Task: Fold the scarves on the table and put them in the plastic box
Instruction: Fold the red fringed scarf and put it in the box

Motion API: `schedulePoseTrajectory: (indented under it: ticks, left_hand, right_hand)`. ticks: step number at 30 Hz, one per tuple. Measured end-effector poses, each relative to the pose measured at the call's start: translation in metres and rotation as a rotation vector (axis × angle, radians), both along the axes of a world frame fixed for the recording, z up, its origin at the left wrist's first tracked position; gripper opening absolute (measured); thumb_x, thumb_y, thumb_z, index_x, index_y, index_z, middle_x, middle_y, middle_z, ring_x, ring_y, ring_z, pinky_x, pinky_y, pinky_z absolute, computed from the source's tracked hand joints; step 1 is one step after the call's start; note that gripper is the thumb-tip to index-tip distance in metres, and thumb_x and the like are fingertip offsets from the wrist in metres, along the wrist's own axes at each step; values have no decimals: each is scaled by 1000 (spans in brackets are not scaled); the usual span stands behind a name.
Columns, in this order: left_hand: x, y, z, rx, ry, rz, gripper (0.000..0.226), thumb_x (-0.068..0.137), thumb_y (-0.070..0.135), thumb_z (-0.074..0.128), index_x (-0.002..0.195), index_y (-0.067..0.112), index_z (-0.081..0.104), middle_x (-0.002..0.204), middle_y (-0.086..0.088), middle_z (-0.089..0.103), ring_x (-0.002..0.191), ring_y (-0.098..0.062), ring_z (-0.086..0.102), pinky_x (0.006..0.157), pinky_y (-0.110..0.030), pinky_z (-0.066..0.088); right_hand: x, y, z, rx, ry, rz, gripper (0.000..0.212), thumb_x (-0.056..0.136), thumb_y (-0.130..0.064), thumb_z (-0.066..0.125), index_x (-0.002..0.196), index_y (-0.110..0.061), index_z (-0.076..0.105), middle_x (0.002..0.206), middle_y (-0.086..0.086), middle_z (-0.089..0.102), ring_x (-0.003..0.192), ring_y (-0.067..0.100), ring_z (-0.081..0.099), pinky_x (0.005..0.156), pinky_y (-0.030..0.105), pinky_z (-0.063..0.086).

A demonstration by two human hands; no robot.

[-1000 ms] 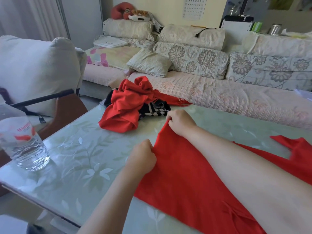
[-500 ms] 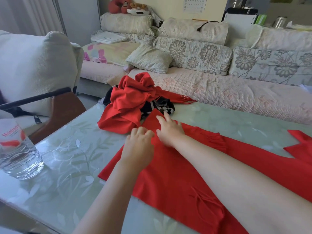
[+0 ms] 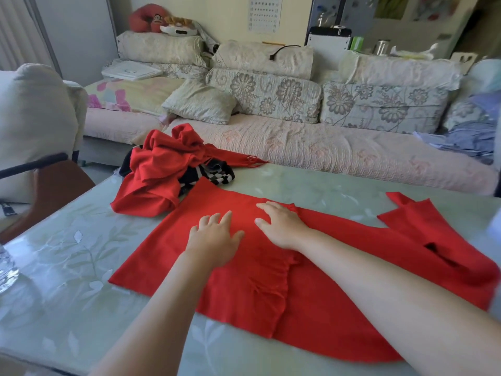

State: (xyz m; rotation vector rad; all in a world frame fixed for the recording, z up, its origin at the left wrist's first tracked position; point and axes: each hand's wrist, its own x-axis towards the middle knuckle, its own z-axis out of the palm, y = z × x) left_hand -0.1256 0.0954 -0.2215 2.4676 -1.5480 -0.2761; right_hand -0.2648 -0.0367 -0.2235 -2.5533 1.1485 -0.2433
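A red scarf [image 3: 311, 302] lies spread flat on the table, its left end doubled over the rest so a fringe edge runs down its middle. My left hand [image 3: 215, 240] lies flat on the folded layer, fingers straight and spread. My right hand [image 3: 279, 225] presses flat on the scarf just to the right. Behind them, a crumpled red scarf [image 3: 160, 175] is heaped over a black-and-white checked scarf [image 3: 217, 176]. No plastic box is in view.
The glass-topped table [image 3: 62, 267] has a pale leaf pattern. A clear water bottle [image 3: 5, 267] stands at its left edge. A chair with a white cushion [image 3: 29, 126] is at the left, a long sofa [image 3: 298, 147] behind the table.
Both hands gripped the scarf's left edge a second ago. They carried it left and away, laid it down, let go, and now rest flat on the cloth.
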Motion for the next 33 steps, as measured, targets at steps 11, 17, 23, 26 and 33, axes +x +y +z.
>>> schedulePoseTrajectory:
  ticks: [11,17,23,26,33]
  left_hand:
    - [-170,-41,6,-116,103,-539,41,96,36,53,136,26,53,134,-1,53,128,-23,46,106,-37,39]
    - [-255,-44,2,-159,112,-729,39,93,47,55,127,30,60,124,5,59,121,-19,51,103,-31,40]
    - [-317,-43,-3,-142,61,-631,49,84,70,50,120,37,58,115,10,60,112,-16,55,93,-32,47]
    - [-339,-56,3,-119,53,-613,47,84,58,60,124,34,57,117,6,62,113,-19,55,91,-33,47]
    - [-361,-70,17,-199,135,-704,29,81,13,66,109,13,67,102,-7,68,98,-29,60,82,-32,43]
  right_hand:
    - [-254,-9,19,-80,9,-162,34,93,-10,52,118,-26,69,128,-5,64,122,15,57,108,31,39]
    - [-365,-7,30,-137,227,-210,61,82,3,45,127,-34,65,135,-10,59,129,15,52,107,31,36]
    - [-398,-15,34,-196,425,-178,63,84,-4,53,139,-35,54,157,0,32,143,22,34,111,35,29]
    - [-409,-20,31,-186,389,-248,60,87,-5,48,144,-25,50,147,2,43,134,24,47,107,37,36]
    - [-435,-38,53,-179,-167,-692,55,93,-7,43,148,-8,44,149,13,46,135,31,47,110,38,37]
